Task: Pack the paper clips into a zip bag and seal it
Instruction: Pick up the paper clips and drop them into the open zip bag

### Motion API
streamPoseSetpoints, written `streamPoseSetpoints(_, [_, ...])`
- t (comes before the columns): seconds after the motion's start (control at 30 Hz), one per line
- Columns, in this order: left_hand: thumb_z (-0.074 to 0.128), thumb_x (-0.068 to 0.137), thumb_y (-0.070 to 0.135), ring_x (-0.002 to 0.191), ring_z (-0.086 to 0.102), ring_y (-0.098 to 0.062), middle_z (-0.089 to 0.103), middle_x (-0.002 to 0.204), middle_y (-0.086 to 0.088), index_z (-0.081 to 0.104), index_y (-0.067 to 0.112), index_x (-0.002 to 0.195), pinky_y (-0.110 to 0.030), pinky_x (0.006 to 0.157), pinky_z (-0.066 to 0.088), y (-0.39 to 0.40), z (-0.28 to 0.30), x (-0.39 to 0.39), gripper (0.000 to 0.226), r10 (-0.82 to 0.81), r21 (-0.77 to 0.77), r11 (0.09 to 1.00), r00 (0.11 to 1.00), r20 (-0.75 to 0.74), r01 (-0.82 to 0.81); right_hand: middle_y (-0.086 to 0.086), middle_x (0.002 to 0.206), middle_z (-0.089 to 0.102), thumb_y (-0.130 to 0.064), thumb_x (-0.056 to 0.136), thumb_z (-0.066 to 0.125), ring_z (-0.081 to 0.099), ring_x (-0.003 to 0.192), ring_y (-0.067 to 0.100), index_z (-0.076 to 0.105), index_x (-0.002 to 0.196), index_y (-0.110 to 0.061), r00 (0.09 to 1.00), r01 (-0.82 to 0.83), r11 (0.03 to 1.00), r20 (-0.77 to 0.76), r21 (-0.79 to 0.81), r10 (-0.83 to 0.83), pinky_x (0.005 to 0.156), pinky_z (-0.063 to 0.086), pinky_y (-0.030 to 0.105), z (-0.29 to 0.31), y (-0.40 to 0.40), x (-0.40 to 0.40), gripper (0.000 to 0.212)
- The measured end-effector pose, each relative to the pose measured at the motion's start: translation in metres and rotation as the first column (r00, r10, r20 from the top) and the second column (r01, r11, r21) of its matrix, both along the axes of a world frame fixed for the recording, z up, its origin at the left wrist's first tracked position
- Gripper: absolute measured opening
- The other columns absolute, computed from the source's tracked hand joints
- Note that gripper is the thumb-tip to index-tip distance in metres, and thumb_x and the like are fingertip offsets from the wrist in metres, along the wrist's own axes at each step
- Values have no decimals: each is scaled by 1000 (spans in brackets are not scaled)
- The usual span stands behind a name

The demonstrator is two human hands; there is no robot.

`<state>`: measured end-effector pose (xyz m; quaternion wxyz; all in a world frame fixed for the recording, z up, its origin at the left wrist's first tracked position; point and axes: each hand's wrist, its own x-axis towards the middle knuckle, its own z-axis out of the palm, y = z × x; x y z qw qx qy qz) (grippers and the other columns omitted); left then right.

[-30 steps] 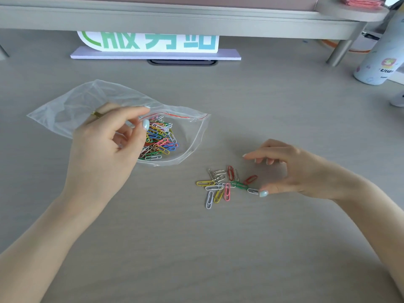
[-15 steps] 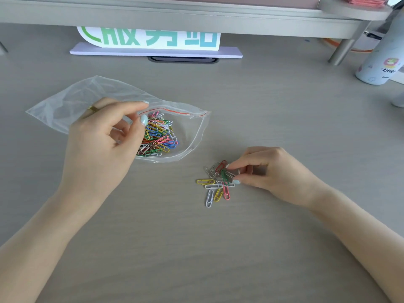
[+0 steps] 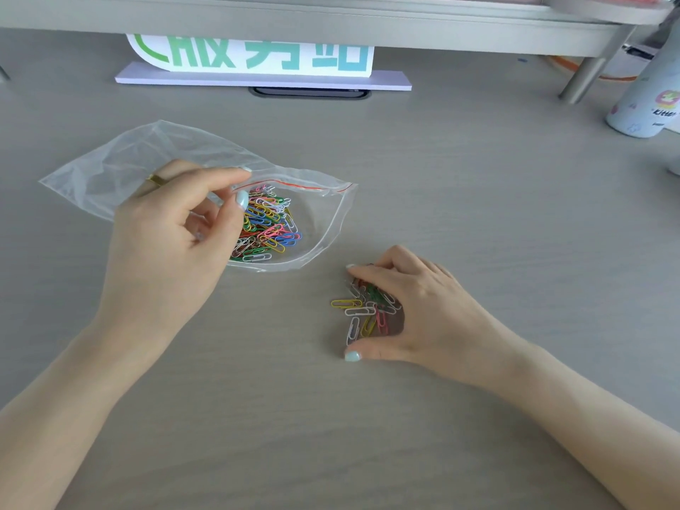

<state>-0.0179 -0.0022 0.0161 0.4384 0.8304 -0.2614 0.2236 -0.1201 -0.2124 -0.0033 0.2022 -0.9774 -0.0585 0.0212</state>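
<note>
Loose clips, thin coloured wire loops, lie on the matte grey desk just near-right of the bag mouth, under the right hand, whose thumb and fingers are spread around the heap, not yet closed. The left hand pinches the bag's upper lip, holding the mouth open toward the right. Bag: clear crinkled film, red zip line, long axis left-right, many clips inside; right hand is nearer the heap.

A clear zip bag with a red strip along its mouth lies flat, mouth open, its upper edge pinched by the left hand. Many coloured paper clips sit heaped inside. A small loose pile of clips lies under the right hand.
</note>
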Motion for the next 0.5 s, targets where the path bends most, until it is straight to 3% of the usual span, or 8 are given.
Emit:
streamPoseSetpoints(0.07, [54,88,15,70,53,-2,52,85,17,65,17,106,-4,60,37,-1,0,0,21,5,7,1000,1000,5,-5,-14,106,44,-60,67,67,45,97,1,50,128,-34,1000,14,996,20,86,-16,85,28,17,-1,1,1,68])
streamPoseSetpoints(0.17, [55,88,14,70,53,-2,52,85,17,65,16,106,-3,60,37,0,1,0,21,8,12,1000,1000,11,-8,-16,95,45,-42,76,69,47,86,-9,61,117,-31,998,33,981,39,193,-41,76,33,6,-1,1,2,43])
streamPoseSetpoints(0.23, [55,88,13,70,53,-2,51,85,17,65,16,106,-3,60,37,0,1,-1,21,10,10,1000,1000,14,-10,-17,92,44,-37,76,70,45,76,-10,63,113,-30,997,46,973,49,224,-59,71,33,3,0,0,1,38])
streamPoseSetpoints(0.33, [54,88,12,69,53,-2,52,84,19,65,19,105,-3,60,37,-1,2,-1,22,7,0,1000,1000,20,-7,-17,100,39,-58,67,67,41,81,-3,55,121,-34,991,89,977,77,196,-106,76,32,6,-3,-1,-1,60])
streamPoseSetpoints(0.4, [54,87,12,70,53,-2,51,85,19,64,20,105,-3,60,37,0,2,-1,22,6,1,1000,1000,23,-6,-22,107,30,-75,58,53,32,92,-3,45,129,-37,993,78,993,87,90,-85,88,25,12,-6,-2,-1,80])
streamPoseSetpoints(0.5, [53,87,12,70,53,-3,52,87,18,66,15,106,-5,61,39,1,3,0,23,4,12,1000,1000,29,-5,-27,113,25,-82,53,41,25,104,-2,36,133,-43,1000,26,999,3,-22,-26,94,15,15,-4,-8,0,90])
